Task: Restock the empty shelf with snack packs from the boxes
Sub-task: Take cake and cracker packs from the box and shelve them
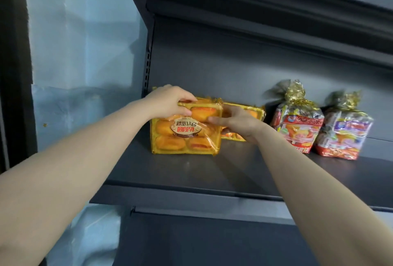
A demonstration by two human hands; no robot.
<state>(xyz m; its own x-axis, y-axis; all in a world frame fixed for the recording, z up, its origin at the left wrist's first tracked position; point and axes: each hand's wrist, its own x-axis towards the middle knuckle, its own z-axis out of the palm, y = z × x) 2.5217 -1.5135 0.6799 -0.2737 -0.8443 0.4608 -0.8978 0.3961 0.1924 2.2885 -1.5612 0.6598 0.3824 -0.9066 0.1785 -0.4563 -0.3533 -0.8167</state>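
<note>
Item 1, yellow cake pack [184, 138]: stands on edge at the left end of the shelf [191, 172], label facing me and upside down, bottom edge touching the shelf board. I judge it is held upright so that it faces out and leaves room alongside.

Item 2, left grip [170, 101]: closed over the pack's top left corner, thumb on the front film, fingers curled over the top edge.

Item 3, right grip [236, 124]: pinches the pack's right edge, thumb on the front; its fingers go behind the pack and are hidden. The pack thus sits between my two grips, held at opposite sides, which I judge steadies it against tipping.

Item 4, second yellow pack [256, 112]: just behind and right of the first, partly covered by my right grip.

Items 5 and 6, ribbon-tied snack bag [297, 129] and its neighbour bag [343, 136]: upright further right, close together, against the back panel [212, 63].

Status, my judgement: placement nearly done; release pending.
</note>
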